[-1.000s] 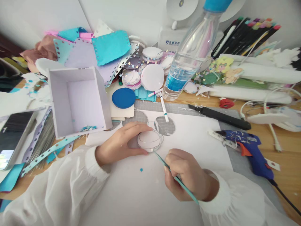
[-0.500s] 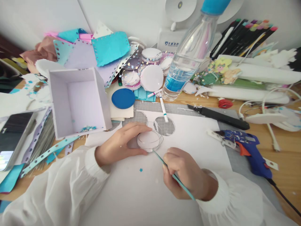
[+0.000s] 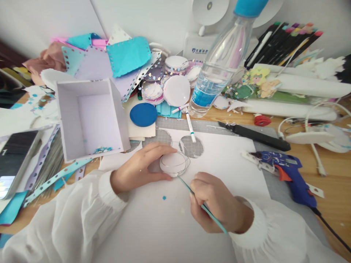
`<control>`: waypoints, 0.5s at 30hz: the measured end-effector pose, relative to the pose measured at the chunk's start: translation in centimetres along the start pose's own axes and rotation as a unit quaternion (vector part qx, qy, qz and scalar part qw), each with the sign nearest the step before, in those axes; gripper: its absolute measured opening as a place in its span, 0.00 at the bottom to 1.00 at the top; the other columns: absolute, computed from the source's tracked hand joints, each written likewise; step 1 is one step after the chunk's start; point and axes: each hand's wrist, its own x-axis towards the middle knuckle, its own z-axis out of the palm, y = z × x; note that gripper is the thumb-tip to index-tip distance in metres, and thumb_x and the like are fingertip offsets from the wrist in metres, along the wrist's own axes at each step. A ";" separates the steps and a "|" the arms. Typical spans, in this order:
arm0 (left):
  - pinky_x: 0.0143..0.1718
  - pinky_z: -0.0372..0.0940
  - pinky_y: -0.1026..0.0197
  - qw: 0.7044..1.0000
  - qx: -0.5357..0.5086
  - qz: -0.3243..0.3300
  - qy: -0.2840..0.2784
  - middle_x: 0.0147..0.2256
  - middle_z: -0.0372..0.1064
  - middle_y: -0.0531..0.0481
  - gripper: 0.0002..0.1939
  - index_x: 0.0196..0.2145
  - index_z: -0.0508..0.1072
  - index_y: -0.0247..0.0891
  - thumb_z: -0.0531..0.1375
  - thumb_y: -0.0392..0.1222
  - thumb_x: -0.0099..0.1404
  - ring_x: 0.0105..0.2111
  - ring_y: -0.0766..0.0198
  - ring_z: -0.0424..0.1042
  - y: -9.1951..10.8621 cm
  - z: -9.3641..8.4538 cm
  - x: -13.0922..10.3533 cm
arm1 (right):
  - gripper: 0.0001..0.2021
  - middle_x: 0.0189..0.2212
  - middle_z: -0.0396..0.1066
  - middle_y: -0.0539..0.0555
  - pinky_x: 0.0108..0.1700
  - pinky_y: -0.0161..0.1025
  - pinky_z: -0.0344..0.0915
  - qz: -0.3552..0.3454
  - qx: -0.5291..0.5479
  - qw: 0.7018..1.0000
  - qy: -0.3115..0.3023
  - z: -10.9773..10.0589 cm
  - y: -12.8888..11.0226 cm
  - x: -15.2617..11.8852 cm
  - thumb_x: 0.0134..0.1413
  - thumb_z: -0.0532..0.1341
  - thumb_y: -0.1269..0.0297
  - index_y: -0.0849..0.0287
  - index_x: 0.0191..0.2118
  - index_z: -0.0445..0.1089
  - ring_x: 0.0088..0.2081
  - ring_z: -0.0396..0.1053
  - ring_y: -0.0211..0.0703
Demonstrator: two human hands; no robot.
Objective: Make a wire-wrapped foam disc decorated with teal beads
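Observation:
On the white paper (image 3: 219, 157) lies a round white disc (image 3: 173, 164) with thin wire rings around it. My left hand (image 3: 144, 162) grips the disc's left side between thumb and fingers. A thin teal stick (image 3: 214, 217) is held in my closed right hand (image 3: 212, 201), its tip touching the disc's lower edge. A tiny blue star (image 3: 164, 198) lies on the paper below the disc. Round cut-outs in the paper show a grey mat (image 3: 193, 147) behind the disc.
A lilac open box (image 3: 95, 120) stands at the left, near a blue oval lid (image 3: 143, 114). Behind are a water bottle (image 3: 216, 69) and decorated discs (image 3: 177, 90). At the right lie a black cutter (image 3: 257, 136) and a blue glue gun (image 3: 294, 171).

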 end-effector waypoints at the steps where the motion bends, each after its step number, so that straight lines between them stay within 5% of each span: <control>1: 0.53 0.63 0.56 1.000 0.000 0.002 0.001 0.50 0.67 0.44 0.29 0.53 0.62 0.40 0.65 0.47 0.57 0.51 0.56 0.66 0.0 0.0 0.0 | 0.14 0.19 0.49 0.44 0.26 0.37 0.47 0.004 -0.004 1.000 -0.004 0.0 0.0 0.0 0.46 0.51 0.81 0.54 0.28 0.47 0.22 0.47 0.39; 15: 0.54 0.62 0.55 0.998 -0.026 0.046 0.015 0.51 0.66 0.41 0.30 0.54 0.62 0.38 0.67 0.43 0.56 0.52 0.56 0.65 0.1 0.0 0.3 | 0.15 0.18 0.48 0.43 0.26 0.38 0.46 -0.059 0.026 0.997 -0.031 -0.4 -0.8 0.0 0.42 0.51 0.81 0.53 0.29 0.46 0.21 0.45 0.39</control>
